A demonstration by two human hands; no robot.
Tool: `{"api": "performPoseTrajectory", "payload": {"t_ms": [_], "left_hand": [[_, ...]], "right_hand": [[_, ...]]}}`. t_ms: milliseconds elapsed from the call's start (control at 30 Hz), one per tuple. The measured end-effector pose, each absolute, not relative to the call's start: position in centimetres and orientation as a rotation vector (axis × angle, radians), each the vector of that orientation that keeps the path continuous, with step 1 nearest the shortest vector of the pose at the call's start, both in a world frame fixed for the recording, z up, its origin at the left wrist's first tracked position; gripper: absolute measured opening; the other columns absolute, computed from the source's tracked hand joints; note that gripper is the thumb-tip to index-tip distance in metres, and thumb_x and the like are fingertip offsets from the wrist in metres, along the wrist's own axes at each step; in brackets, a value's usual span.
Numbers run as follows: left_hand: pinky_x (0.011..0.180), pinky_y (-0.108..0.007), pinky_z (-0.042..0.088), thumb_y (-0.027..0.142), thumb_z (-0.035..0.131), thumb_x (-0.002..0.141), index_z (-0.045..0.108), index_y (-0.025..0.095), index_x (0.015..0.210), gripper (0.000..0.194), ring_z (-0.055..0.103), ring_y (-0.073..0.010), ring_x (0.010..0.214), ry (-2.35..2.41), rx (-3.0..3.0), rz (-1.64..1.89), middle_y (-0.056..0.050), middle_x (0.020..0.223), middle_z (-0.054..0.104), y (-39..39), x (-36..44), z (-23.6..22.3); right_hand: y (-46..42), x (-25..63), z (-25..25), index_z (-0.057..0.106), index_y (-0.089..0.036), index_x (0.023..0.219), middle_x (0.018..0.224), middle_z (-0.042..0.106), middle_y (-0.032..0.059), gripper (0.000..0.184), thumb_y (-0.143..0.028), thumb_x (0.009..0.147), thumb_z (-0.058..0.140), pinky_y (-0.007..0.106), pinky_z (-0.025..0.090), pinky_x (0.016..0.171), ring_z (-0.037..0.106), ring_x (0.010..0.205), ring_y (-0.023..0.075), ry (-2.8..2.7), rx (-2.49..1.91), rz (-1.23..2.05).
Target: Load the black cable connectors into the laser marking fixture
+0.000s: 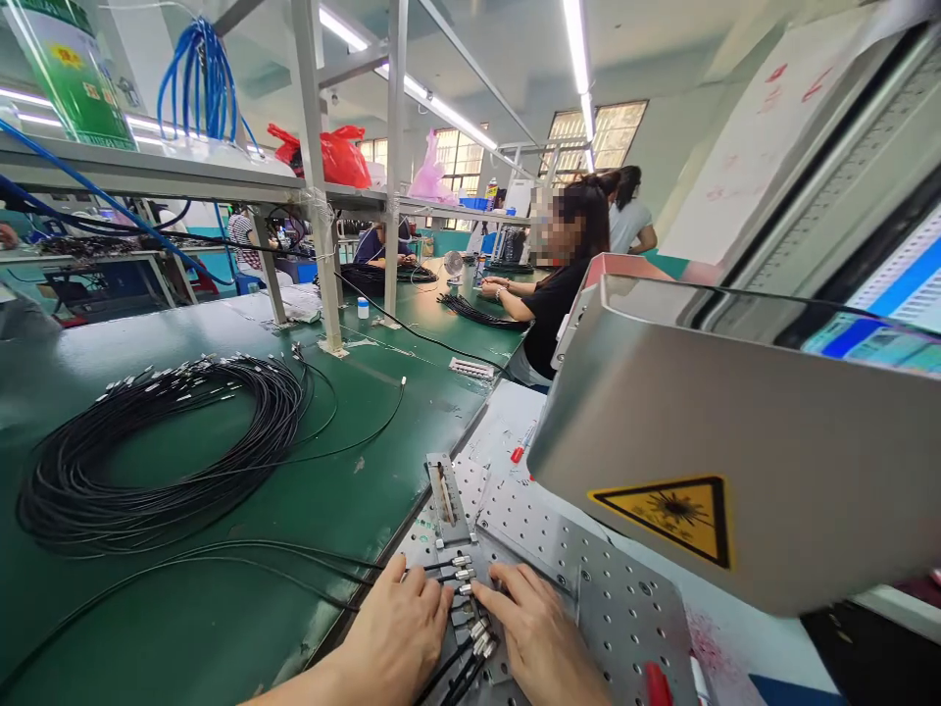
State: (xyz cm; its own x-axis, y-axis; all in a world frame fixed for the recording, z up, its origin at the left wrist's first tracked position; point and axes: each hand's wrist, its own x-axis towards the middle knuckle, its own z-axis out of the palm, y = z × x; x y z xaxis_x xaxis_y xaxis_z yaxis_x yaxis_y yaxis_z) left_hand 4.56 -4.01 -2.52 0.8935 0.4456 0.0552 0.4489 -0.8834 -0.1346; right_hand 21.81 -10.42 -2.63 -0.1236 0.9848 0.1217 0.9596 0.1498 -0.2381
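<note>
My left hand [401, 628] and my right hand [533, 632] rest side by side on a perforated metal plate [588, 579] at the bottom middle. Between them lie several black cables with silver connector ends [470, 608], lined up in a small metal fixture [446, 500]. The fingers of both hands are bent and press down on the connectors from either side. The cables run off to the left across the green bench [221, 608]. A large coil of black cable [162, 451] lies on the bench to the left, its silver tips fanned out at the top.
A grey laser head [735, 431] with a yellow warning sticker hangs over the plate at right, a monitor behind it. A red marker [658, 684] lies by my right hand. Another person [559, 284] sits further along the bench. Shelf posts [316, 176] stand behind.
</note>
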Motion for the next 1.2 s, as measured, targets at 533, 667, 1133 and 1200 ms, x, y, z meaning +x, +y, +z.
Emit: {"api": "performPoseTrajectory", "payload": {"t_ms": [533,667,1133,1200], "left_hand": [[0.072,-0.035,0.039,0.006,0.041,0.074,0.054,0.017,0.083,0.02,0.055,-0.0214,0.079,-1.17,-3.051,0.095,-0.005,0.086,0.06,-5.8,3.5,-0.6],[0.072,-0.036,0.038,0.015,0.044,0.076,0.055,0.017,0.082,0.013,0.052,-0.0224,0.079,-1.047,-3.028,0.053,-0.007,0.086,0.058,-5.1,3.7,-0.9],[0.058,-0.03,0.028,0.031,0.055,0.076,0.047,0.027,0.111,0.037,0.049,-0.0162,0.063,-0.619,-2.831,-0.407,0.001,0.071,0.058,-4.3,3.4,-4.8],[0.057,-0.03,0.026,0.032,0.057,0.074,0.051,0.027,0.105,0.032,0.049,-0.016,0.063,-0.662,-2.885,-0.387,0.001,0.07,0.058,-4.1,3.6,-5.0]], "right_hand": [[-12.3,23.0,-4.8,0.049,-0.018,0.115,0.112,0.054,0.0083,0.054,0.002,0.069,0.028,0.04,0.038,0.094,0.045,0.108,0.0181,-1.919,-1.781,0.267],[-12.5,22.8,-4.1,0.048,-0.023,0.118,0.111,0.053,0.0066,0.061,0.004,0.066,0.029,0.038,0.04,0.093,0.045,0.106,0.0176,-2.002,-1.772,0.248],[-12.2,21.7,-3.0,0.061,-0.026,0.097,0.101,0.058,0.0046,0.055,0.007,0.063,0.033,0.036,0.044,0.084,0.05,0.098,0.0201,-2.012,-1.891,0.17],[-12.1,21.5,-3.0,0.061,-0.027,0.095,0.1,0.059,0.0036,0.055,0.007,0.061,0.034,0.035,0.044,0.084,0.051,0.098,0.0196,-2.003,-1.891,0.156]]}}
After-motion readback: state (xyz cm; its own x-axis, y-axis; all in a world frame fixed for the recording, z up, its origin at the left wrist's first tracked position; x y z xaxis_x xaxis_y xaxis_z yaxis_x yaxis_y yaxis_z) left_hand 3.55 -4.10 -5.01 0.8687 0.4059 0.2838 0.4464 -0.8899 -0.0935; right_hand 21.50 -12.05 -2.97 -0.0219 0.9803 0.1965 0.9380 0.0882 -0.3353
